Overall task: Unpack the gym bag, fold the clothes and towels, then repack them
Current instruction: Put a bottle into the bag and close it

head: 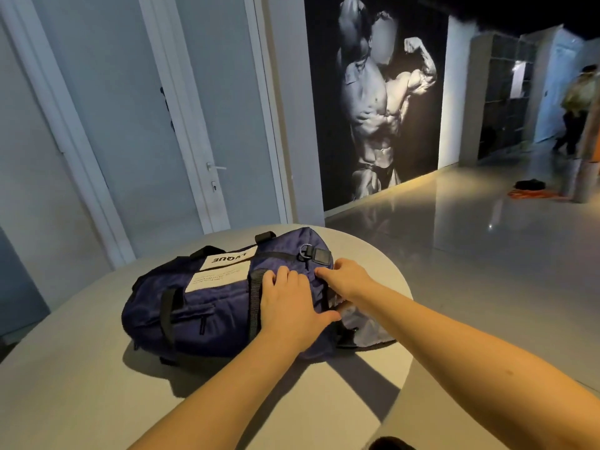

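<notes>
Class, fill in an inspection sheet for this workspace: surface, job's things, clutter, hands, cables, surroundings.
Surface: round grey table.
Job's things: navy gym bag lying on it, right end open, grey fabric showing.
Clutter: dark heap on the floor, far off.
Hands: left hand flat on the bag; right hand at its open end, grip unclear.
Cables: orange coil on the floor, maybe a cord.
Surroundings: white doors, wall poster, a person far right.
</notes>
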